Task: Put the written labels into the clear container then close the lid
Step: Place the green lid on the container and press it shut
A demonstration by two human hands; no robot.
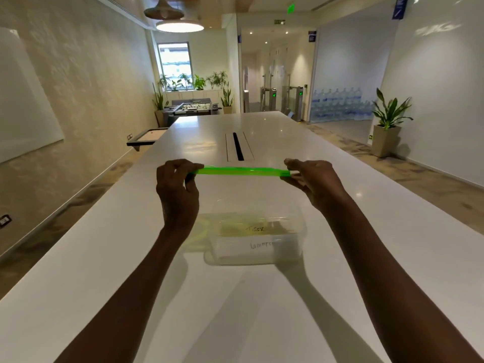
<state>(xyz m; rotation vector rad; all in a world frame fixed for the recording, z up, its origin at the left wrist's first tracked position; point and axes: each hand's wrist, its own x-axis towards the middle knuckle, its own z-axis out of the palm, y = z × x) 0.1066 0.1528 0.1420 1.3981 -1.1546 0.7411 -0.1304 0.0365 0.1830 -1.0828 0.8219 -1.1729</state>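
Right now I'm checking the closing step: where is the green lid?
In the head view the green lid is held edge-on above the table, left hand and right hand gripping its ends, over the far side of the clear container.

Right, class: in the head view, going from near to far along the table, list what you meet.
clear container with the written labels → green lid held between left hand and right hand → cable slot

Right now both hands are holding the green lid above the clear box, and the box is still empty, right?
Not quite. Both hands, left and right, do hold the green lid above the clear box, but the head view shows written labels already inside.
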